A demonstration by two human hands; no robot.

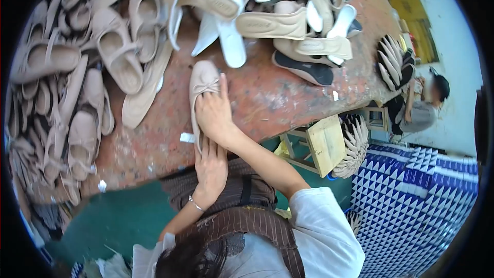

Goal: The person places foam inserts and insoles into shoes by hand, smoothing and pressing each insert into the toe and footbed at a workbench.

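A pale pink flat shoe with a small bow (202,74) lies at the table's front edge, toe pointing away from me. My right hand (213,116) grips it, fingers inside the opening and thumb along the outer right side. Around the heel end is my left hand (210,167), with a bracelet on the wrist; its fingers are together and their tips are partly hidden at the shoe. A small white tag (187,137) sticks out left of the heel. Near the shoe lies a beige insole (139,105).
Many pink shoes (116,46) are piled on the left of the reddish table (247,92). Insoles (270,24) and white pieces (231,36) lie at the back. On the right are a wooden stool (325,145), stacked blue-and-white boxes (406,201) and a seated person (419,116).
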